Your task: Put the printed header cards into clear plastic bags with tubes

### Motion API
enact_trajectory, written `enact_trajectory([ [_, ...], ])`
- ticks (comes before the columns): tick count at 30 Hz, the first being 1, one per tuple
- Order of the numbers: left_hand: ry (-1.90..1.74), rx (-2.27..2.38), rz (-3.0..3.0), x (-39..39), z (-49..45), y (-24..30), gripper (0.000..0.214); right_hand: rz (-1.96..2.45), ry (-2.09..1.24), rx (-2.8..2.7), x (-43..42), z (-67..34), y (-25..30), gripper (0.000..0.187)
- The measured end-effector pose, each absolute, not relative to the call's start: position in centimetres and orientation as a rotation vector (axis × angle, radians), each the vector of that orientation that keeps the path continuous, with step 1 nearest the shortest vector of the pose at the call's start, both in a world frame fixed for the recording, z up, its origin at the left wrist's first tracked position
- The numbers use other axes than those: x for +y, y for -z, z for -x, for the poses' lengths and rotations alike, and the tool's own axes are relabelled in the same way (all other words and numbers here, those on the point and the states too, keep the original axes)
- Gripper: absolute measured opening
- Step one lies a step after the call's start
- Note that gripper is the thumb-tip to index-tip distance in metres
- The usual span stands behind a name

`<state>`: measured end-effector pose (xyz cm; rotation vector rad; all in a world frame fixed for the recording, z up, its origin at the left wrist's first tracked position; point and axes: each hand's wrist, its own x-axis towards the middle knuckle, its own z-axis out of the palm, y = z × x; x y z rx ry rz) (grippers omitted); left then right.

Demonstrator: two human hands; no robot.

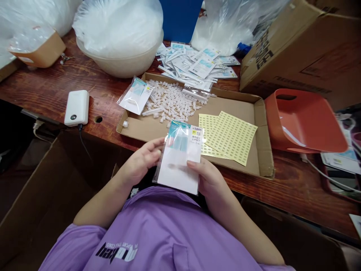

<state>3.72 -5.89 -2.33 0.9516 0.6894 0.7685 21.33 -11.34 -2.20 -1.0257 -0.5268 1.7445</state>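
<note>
A flat clear packet (180,165) with a printed white and teal card inside is held upright in front of my body. My right hand (210,176) grips its right edge, thumb on the front and the other fingers behind. Beside the left edge, my left hand (141,160) has its fingers apart, with the fingertips at the packet's edge and partly hidden by it. Just beyond lies a shallow cardboard tray (234,99) with many small whitish plastic pieces (175,98) and yellow sticker sheets (229,137). Another such packet (137,95) rests across the tray's left rim.
Behind the tray are a pile of printed packets (197,64) and a big bowl (113,62) with a stuffed plastic bag. On the right stand an orange-red bin (304,120) and a large carton (299,49). A white power bank (77,107) with a cable lies left.
</note>
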Motion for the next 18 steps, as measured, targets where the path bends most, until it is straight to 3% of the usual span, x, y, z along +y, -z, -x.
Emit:
enact_trajectory([
  [3, -0.699, 0.653, -0.879, -6.2, -4.8, 2.3, 0.060, 1.071, -1.688, -0.663, -11.8, -21.9, 3.3, 0.035],
  [10, -0.733, 0.757, -0.795, -7.5, -6.2, 3.5, 0.056, 1.063, -1.540, -1.011, -12.3, -23.3, 5.4, 0.039],
  [12, -0.787, 0.784, -0.797, -7.6, -6.4, 3.7, 0.055, 1.077, -1.385, -1.045, -12.5, -23.2, 5.5, 0.053],
  [16, -0.825, 0.808, -0.778, -7.7, -6.8, 3.7, 0.056, 1.157, -1.040, -1.278, -12.6, -22.8, 5.5, 0.101],
  [18, -0.808, 0.786, -0.774, -7.8, -7.2, 3.6, 0.054, 1.197, -0.936, -1.399, -12.6, -22.7, 5.4, 0.112],
])
